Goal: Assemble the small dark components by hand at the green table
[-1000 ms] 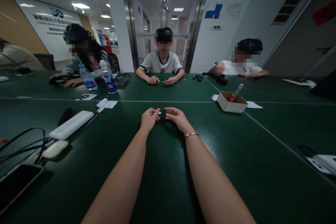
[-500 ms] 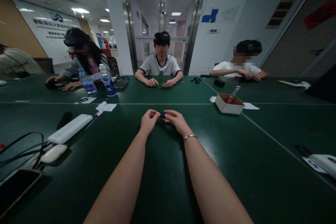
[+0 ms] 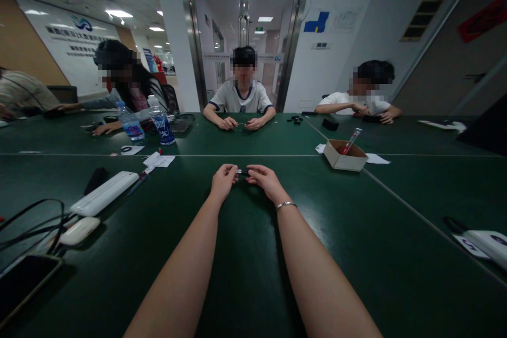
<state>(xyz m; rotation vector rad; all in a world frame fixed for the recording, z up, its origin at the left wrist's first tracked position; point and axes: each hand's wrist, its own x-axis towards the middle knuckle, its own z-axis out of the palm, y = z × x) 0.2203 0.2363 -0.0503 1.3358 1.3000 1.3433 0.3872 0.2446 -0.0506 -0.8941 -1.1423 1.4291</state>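
Note:
Both arms reach out over the green table (image 3: 253,253). A small dark piece with a shiny silver end (image 3: 243,172) bridges the gap between my fingertips; its exact kind is too small to make out. My left hand (image 3: 224,181) is closed in a pinch at the silver end. On the black end, my right hand (image 3: 264,179) grips with thumb and fingers, a silver bracelet (image 3: 285,205) round its wrist. Fingers partly hide both ends of the piece.
Right of my hands stands an open cardboard box (image 3: 345,157) with a pen-like stick in it. Two bottles (image 3: 161,122), a white power bank (image 3: 104,193), cables and a phone (image 3: 27,285) are on the left. Co-workers sit across the table, handling small things.
More of the silver end shows between my fingertips, and my left hand sits slightly further left. At the far left, a co-worker's arm has stretched out sideways.

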